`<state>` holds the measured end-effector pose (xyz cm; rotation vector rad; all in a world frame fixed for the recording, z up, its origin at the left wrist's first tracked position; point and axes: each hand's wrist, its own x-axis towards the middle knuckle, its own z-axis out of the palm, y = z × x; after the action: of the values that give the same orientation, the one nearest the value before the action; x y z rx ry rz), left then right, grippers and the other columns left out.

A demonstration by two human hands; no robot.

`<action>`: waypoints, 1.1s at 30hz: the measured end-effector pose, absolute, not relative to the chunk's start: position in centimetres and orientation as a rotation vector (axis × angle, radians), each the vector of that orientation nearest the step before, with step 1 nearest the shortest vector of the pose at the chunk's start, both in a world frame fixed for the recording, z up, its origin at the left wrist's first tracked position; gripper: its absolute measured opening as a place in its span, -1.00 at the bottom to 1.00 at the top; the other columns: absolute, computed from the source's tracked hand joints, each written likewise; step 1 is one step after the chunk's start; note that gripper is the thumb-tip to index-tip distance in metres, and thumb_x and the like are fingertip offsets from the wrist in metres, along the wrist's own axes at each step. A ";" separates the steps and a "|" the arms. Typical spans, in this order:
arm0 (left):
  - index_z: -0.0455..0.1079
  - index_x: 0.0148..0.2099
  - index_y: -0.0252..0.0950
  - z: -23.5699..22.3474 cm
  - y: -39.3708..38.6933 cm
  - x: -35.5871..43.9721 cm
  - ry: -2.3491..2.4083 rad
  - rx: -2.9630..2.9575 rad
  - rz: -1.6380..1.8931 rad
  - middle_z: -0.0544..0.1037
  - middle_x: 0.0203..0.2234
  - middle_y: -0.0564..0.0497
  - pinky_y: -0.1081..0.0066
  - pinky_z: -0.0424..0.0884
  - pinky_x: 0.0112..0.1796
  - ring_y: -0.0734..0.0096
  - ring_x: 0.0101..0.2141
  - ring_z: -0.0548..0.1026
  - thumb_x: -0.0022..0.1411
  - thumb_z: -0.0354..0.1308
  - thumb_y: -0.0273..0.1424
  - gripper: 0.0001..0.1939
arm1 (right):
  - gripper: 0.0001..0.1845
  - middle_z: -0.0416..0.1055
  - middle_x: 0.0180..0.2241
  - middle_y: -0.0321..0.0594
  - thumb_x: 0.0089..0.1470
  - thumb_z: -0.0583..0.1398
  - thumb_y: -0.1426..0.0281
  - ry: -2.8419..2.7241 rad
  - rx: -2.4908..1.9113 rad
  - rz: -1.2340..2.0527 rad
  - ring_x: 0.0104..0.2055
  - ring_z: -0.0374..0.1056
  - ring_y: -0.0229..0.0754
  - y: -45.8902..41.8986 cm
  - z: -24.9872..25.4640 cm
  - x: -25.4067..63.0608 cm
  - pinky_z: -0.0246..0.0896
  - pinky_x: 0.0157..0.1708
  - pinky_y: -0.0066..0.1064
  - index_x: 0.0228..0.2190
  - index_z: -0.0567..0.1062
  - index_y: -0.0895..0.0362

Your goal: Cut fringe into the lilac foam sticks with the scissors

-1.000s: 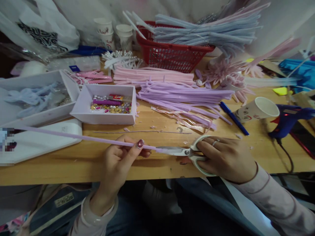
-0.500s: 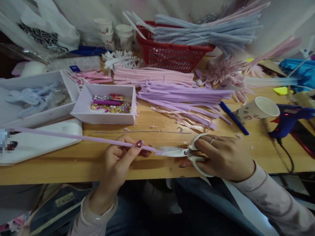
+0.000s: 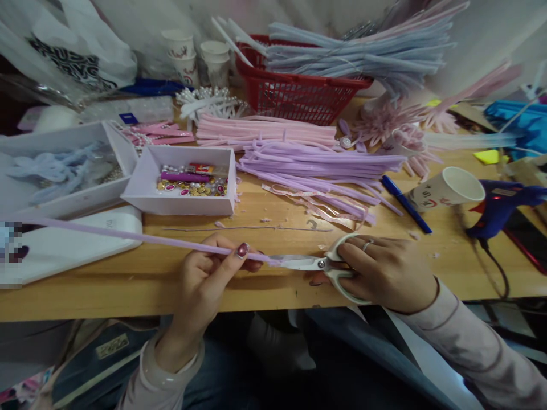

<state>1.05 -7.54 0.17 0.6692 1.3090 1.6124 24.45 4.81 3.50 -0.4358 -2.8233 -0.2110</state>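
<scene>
My left hand [image 3: 209, 285] pinches a long lilac pipe cleaner [image 3: 141, 236] near its right end, between thumb and forefinger. The rest of its length runs off to the left edge of the view. My right hand [image 3: 384, 273] grips white-handled scissors [image 3: 320, 264] with fingers through the loops. The blades point left and meet the frayed tip of the pipe cleaner. A thin, bare lilac strand [image 3: 248, 229] lies on the table just beyond my hands, with small bits of fluff around it.
Bundled lilac pipe cleaners [image 3: 316, 162] lie mid-table, before a red basket [image 3: 299, 97] of pale blue ones. A bead box [image 3: 179, 205] sits left, above a white device [image 3: 85, 242]. At right are a blue pen [image 3: 405, 204], a paper cup [image 3: 448, 191] and a glue gun [image 3: 499, 208].
The scissors and my right hand have shifted very slightly left, and the blades look closer together at the pipe cleaner's tip. My left hand keeps its pinch in place.
</scene>
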 end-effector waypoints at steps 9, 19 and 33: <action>0.42 -0.46 -0.31 0.5 -7.5 1.1 1.365 0.690 1.593 0.60 -0.50 -0.01 0.36 0.53 -0.34 0.31 -0.40 0.60 0.16 0.27 -0.35 -0.81 | -0.72 0.35 -0.61 -0.33 0.23 0.08 0.32 -2.824 -0.471 -0.103 -0.57 0.25 -0.30 5.0 3.8 24.8 0.04 -0.53 -0.43 -0.52 0.36 0.10; 0.46 -0.40 -0.30 -0.6 -7.6 1.0 1.423 0.723 1.617 0.61 -0.40 -0.01 0.37 0.52 -0.23 0.34 -0.35 0.58 0.16 0.29 -0.32 -0.84 | -0.85 0.39 -0.42 -0.14 0.06 0.16 0.30 -2.826 -0.743 -0.126 -0.39 0.31 -0.10 6.0 4.6 25.0 0.14 -0.40 -0.32 -0.43 0.32 0.11; 0.42 -0.40 -0.30 0.0 -7.5 1.3 1.370 0.812 1.623 0.58 -0.40 -0.03 0.38 0.50 -0.24 0.35 -0.34 0.56 0.15 0.30 -0.32 -0.82 | -0.65 0.38 -0.58 -0.25 0.11 0.15 0.11 -2.923 -0.761 0.138 -0.55 0.26 -0.25 5.3 3.9 25.1 -0.08 -0.53 -0.40 -0.53 0.38 0.11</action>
<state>1.30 -7.50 0.04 0.8125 1.3702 1.6231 25.14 5.32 3.89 -0.7609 -2.9232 0.1379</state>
